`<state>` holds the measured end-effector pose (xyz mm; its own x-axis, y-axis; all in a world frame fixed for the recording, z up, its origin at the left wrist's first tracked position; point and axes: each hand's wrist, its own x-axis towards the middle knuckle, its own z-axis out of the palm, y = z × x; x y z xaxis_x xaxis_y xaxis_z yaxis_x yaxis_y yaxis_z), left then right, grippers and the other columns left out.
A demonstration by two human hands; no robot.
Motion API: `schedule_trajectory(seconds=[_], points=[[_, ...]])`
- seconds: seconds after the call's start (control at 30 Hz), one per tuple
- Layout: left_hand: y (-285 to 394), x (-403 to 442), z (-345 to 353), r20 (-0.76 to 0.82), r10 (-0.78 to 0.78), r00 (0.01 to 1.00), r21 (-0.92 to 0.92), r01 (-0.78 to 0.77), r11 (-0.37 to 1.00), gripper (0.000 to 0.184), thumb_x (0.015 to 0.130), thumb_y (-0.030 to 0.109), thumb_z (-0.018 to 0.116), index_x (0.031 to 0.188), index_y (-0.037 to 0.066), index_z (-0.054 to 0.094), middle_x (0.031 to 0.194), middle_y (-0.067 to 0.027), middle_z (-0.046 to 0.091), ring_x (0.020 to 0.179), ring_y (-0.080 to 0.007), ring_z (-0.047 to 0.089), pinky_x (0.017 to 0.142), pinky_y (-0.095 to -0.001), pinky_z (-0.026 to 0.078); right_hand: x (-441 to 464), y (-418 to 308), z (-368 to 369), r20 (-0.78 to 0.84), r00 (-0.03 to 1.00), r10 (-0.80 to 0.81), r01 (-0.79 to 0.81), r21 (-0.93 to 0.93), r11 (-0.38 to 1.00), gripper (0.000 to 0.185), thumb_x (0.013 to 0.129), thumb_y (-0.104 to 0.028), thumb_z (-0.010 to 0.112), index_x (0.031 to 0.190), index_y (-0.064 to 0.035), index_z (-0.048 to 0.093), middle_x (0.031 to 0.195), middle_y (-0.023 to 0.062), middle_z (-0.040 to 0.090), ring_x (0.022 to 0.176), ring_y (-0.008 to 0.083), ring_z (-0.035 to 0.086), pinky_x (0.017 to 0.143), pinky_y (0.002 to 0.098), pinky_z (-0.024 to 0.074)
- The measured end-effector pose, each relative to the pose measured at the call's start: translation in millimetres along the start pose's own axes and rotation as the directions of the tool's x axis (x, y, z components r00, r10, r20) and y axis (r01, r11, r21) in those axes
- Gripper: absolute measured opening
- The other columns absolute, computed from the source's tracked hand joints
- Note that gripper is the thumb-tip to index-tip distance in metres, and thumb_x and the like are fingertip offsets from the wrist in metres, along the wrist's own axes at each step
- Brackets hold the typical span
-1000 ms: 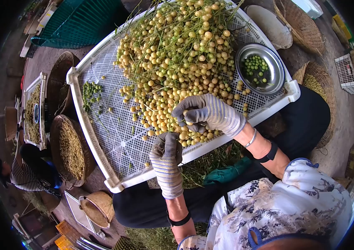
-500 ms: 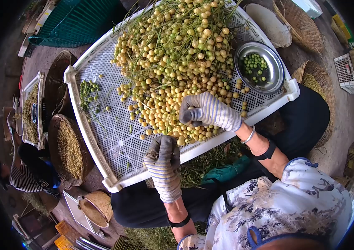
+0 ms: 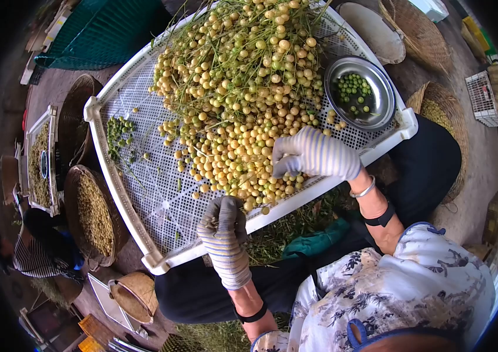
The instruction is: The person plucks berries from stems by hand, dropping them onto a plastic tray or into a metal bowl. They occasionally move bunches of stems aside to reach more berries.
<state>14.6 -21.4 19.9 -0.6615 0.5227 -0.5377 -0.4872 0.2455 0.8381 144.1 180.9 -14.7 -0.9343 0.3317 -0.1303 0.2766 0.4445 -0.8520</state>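
Note:
A white perforated tray (image 3: 125,202) bears a heap of yellowish round fruits (image 3: 243,146), with stemmed bunches (image 3: 249,53) piled at its far side. My left hand (image 3: 223,234), in a striped glove with grey fingers, is closed at the tray's near edge; thin stem bits show at its fingers. Over the loose fruits at the right, my gloved right hand (image 3: 313,154) has its fingers curled together, and what they hold, if anything, is hidden. A metal bowl (image 3: 382,79) with small green fruits stands on the tray's right. More green fruits (image 3: 120,138) lie at the left.
Baskets of yellow fruits (image 3: 95,217) stand left and right of the tray. A green basket (image 3: 102,32) is at the upper left. Another person (image 3: 43,249) sits at the far left near a second tray (image 3: 53,176). A small tan basket (image 3: 134,296) stands below.
My right hand has moved right, away from my left hand, with its fingers still curled. My left hand has shifted slightly left and down. The view has shifted a little.

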Motion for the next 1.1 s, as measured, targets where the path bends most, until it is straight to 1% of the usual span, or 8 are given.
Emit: schedule_trajectory(seconds=[0.03,0.1,0.3,0.5,0.63,0.7,0.77,1.1], points=[[-2,4,4,-0.074,0.062,0.995,-0.095,-0.069,0.993,0.016,0.09,0.019,0.065,0.081,0.006,0.062,0.057,0.0067,0.044,0.045,-0.002,0.034,0.04,-0.0179,0.022,-9,-7,-12,0.227,0.939,0.257,-0.337,0.477,0.812,0.03,0.089,-0.033,0.067,0.098,-0.0047,0.065,0.069,0.0035,0.065,0.053,0.0088,0.057,0.052,0.0247,0.0471],[3,2,-4,-0.01,-0.025,1.0,-0.146,0.023,0.989,0.016,0.091,0.02,0.064,0.082,0.007,0.06,0.057,0.0054,0.044,0.042,-0.0029,0.033,0.038,-0.0185,0.022,-11,-6,-10,0.18,0.943,0.278,-0.329,0.607,0.724,0.029,0.091,-0.032,0.065,0.101,-0.004,0.065,0.076,0.0013,0.064,0.056,0.0044,0.054,0.053,0.0198,0.046],[1,-2,8,0.12,-0.043,0.992,-0.146,0.061,0.987,0.019,0.089,0.022,0.065,0.081,0.006,0.06,0.053,0.0041,0.042,0.041,-0.0038,0.032,0.04,-0.0192,0.021,15,-2,44,0.039,0.999,-0.011,-0.015,0.619,0.785,0.052,0.084,-0.045,0.07,0.111,-0.0004,0.064,0.079,0.002,0.065,0.062,0.006,0.057,0.059,0.0218,0.0479],[2,-3,-2,0.185,-0.071,0.98,-0.281,0.122,0.952,0.02,0.09,0.022,0.064,0.079,0.007,0.057,0.057,0.0043,0.044,0.043,-0.0025,0.033,0.04,-0.0179,0.021,16,6,43,0.115,0.991,0.065,-0.127,0.962,0.242,0.048,0.08,-0.051,0.072,0.095,-0.0057,0.067,0.074,0.0009,0.064,0.048,0.0014,0.045,0.039,0.0157,0.0283],[-2,4,1,0.101,-0.008,0.995,-0.166,0.025,0.986,0.022,0.092,0.025,0.063,0.078,0.009,0.056,0.057,0.0052,0.043,0.043,-0.0018,0.032,0.039,-0.0187,0.02,7,5,32,0.172,0.984,0.052,-0.171,0.806,0.566,0.066,0.072,-0.063,0.072,0.099,-0.0034,0.066,0.079,0.0017,0.065,0.056,0.0055,0.054,0.046,0.0169,0.04],[-14,10,8,0.047,0.057,0.997,-0.019,-0.056,0.998,0.02,0.093,0.023,0.062,0.08,0.009,0.056,0.055,0.0051,0.042,0.04,-0.0017,0.029,0.035,-0.0194,0.02,11,-2,45,0.0,0.992,-0.123,0.102,0.557,0.824,0.082,0.063,-0.069,0.073,0.108,-0.0015,0.062,0.096,0.0061,0.065,0.085,0.0158,0.061,0.074,0.0283,0.051],[-25,17,6,0.041,0.202,0.978,0.087,-0.205,0.975,0.021,0.09,0.025,0.065,0.079,0.009,0.058,0.057,0.0089,0.038,0.042,-0.0006,0.027,0.039,-0.019,0.019,13,-20,49,-0.03,0.997,-0.071,0.077,0.452,0.889,0.066,0.068,-0.052,0.081,0.106,-0.0014,0.061,0.094,0.009,0.064,0.087,0.0181,0.062,0.076,0.0312,0.0508],[-37,38,-6,0.209,0.191,0.959,0.157,-0.225,0.962,0.022,0.087,0.024,0.069,0.086,0.002,0.062,0.061,-0.001,0.057,0.049,-0.0075,0.046,0.047,-0.0237,0.037,-5,-19,39,0.033,0.998,-0.062,0.008,0.826,0.564,0.02,0.086,-0.022,0.067,0.09,-0.0021,0.065,0.063,-0.0008,0.059,0.053,0.0068,0.05,0.047,0.0226,0.0406]])
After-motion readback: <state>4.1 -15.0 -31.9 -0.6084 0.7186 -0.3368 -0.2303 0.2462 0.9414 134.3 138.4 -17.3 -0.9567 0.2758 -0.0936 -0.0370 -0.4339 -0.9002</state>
